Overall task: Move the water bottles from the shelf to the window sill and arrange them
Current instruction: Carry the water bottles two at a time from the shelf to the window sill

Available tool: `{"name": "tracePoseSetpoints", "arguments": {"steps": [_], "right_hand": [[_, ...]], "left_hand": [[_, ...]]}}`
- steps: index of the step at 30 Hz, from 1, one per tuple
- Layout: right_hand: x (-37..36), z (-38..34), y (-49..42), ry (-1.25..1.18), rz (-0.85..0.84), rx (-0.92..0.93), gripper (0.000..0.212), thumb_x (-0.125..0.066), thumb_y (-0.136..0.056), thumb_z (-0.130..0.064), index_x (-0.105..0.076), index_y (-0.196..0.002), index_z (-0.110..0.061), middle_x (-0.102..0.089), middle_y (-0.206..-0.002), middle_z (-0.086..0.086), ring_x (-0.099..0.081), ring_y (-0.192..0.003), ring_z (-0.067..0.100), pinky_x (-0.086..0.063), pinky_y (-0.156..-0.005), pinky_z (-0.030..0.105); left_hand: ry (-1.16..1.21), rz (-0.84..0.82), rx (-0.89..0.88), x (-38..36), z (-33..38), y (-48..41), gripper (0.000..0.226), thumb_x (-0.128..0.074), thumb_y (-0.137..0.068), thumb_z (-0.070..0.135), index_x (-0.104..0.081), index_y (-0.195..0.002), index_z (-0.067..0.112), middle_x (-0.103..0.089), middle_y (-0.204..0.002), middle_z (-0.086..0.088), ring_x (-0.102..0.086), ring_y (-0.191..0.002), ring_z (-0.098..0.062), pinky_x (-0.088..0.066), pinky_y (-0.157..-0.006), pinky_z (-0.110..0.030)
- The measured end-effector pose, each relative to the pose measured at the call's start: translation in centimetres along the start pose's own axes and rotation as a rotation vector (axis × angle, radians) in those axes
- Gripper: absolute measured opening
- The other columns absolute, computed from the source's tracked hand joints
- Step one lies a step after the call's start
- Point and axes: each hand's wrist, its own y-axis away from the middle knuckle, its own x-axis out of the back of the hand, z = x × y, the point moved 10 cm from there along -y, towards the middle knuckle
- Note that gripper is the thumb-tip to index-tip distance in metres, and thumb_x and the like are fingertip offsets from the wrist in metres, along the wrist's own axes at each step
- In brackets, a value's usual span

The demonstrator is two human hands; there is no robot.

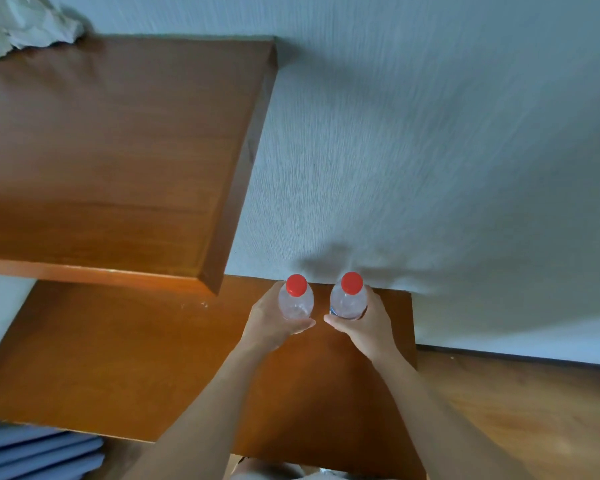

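head view | steep downward | close over lower shelf (118, 358)

Wall: pale blue-grey wall (430, 133) with a fine ribbed texture filled most of the view.
Upper shelf: a thick, reddish-brown wooden upper shelf (118, 150) jutted out from the wall at left.
Lower shelf: a wider lower shelf (118, 358) of the same wood sat beneath it.
Floor: wooden floor (534, 410) at right, meeting the wall at a dark skirting strip (516, 356).
Cloth: a crumpled white cloth (25, 26) lay at the upper shelf's far corner.
Fabric: folded blue fabric (32, 452) showed at lower left.
Light: soft and even, with a bright glint along the upper shelf's front edge.
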Motion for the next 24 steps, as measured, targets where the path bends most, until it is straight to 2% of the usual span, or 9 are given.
{"name": "tracePoseSetpoints", "arguments": {"steps": [3, 7, 8, 10, 14, 17, 20, 22, 24], "right_hand": [[-0.1, -0.2, 0.2, -0.020, 0.005, -0.028, 0.061, -0.085, -0.058, -0.047, -0.052, -0.110, -0.040, -0.068, -0.097, -0.010, -0.068, -0.089, 0.013, -0.059, -0.080, 0.035], [1.3, -1.7, 0.5, -0.023, 0.059, -0.040, 0.056, -0.086, -0.072, -0.028, -0.047, -0.112, -0.028, -0.062, -0.082, -0.009, -0.063, -0.067, 0.009, -0.047, -0.057, 0.009], [1.9, -2.4, 0.7, -0.034, 0.078, -0.031, 0.056, -0.085, -0.074, -0.024, -0.045, -0.113, -0.027, -0.059, -0.081, -0.012, -0.061, -0.065, 0.008, -0.045, -0.055, 0.007], [2.8, -3.8, 1.1, -0.040, 0.116, -0.001, 0.061, -0.086, -0.075, -0.024, -0.041, -0.116, -0.031, -0.054, -0.089, -0.018, -0.059, -0.073, 0.007, -0.041, -0.056, 0.005], [4.6, -6.4, 1.9, -0.126, 0.205, 0.049, 0.069, -0.089, -0.070, -0.025, -0.041, -0.118, -0.037, -0.053, -0.100, -0.023, -0.056, -0.091, 0.010, -0.041, -0.070, 0.012], [5.9, -8.6, 2.8, -0.154, 0.233, 0.101, 0.068, -0.089, -0.069, -0.023, -0.044, -0.120, -0.032, -0.057, -0.102, -0.015, -0.057, -0.095, 0.013, -0.042, -0.073, 0.014], [6.9, -10.0, 3.5, -0.199, 0.239, 0.113, 0.076, -0.089, -0.070, -0.029, -0.047, -0.133, -0.024, -0.060, -0.115, -0.003, -0.059, -0.103, 0.020, -0.047, -0.079, 0.024], [7.0, -10.7, 3.9, -0.241, 0.246, 0.114, 0.079, -0.089, -0.069, -0.034, -0.045, -0.135, -0.023, -0.061, -0.117, 0.000, -0.062, -0.104, 0.024, -0.053, -0.081, 0.030], [6.7, -11.4, 4.3, -0.258, 0.257, 0.117, 0.085, -0.084, -0.064, -0.049, -0.043, -0.133, -0.024, -0.061, -0.115, 0.002, -0.065, -0.102, 0.026, -0.059, -0.085, 0.042]], "left_hand": [[0.015, -0.002, -0.014, 0.0, 0.2, 0.0, 0.070, -0.089, -0.063, 0.041, -0.053, -0.122, 0.031, -0.063, -0.113, 0.007, -0.059, -0.105, -0.015, -0.049, -0.084, -0.027], [0.058, 0.028, -0.046, 0.8, 1.2, 0.5, 0.068, -0.088, -0.065, 0.040, -0.051, -0.121, 0.031, -0.062, -0.111, 0.008, -0.060, -0.101, -0.015, -0.051, -0.085, -0.028], [0.074, 0.040, -0.053, 1.2, 1.5, 0.7, 0.067, -0.087, -0.066, 0.039, -0.051, -0.121, 0.031, -0.062, -0.110, 0.008, -0.060, -0.101, -0.016, -0.052, -0.085, -0.029], [0.126, 0.067, -0.060, 1.9, 2.4, 1.1, 0.064, -0.086, -0.068, 0.038, -0.050, -0.120, 0.033, -0.061, -0.106, 0.010, -0.060, -0.100, -0.015, -0.051, -0.082, -0.025], [0.256, 0.139, -0.054, 3.6, 4.3, 2.3, 0.055, -0.083, -0.073, 0.033, -0.049, -0.116, 0.034, -0.061, -0.101, 0.014, -0.061, -0.095, -0.014, -0.046, -0.069, -0.016], [0.294, 0.177, -0.093, 4.9, 5.9, 3.4, 0.055, -0.081, -0.075, 0.036, -0.046, -0.117, 0.036, -0.058, -0.101, 0.016, -0.059, -0.090, -0.011, -0.042, -0.065, -0.012], [0.326, 0.207, -0.130, 6.4, 7.0, 4.3, 0.055, -0.081, -0.076, 0.037, -0.044, -0.117, 0.038, -0.057, -0.101, 0.016, -0.058, -0.089, -0.010, -0.041, -0.064, -0.012], [0.347, 0.243, -0.150, 8.0, 7.1, 5.1, 0.051, -0.081, -0.076, 0.036, -0.045, -0.113, 0.039, -0.058, -0.101, 0.013, -0.060, -0.090, -0.013, -0.042, -0.063, -0.013], [0.372, 0.279, -0.169, 9.6, 6.7, 5.8, 0.047, -0.082, -0.075, 0.036, -0.047, -0.106, 0.041, -0.059, -0.101, 0.011, -0.061, -0.092, -0.015, -0.043, -0.063, -0.013]]}}
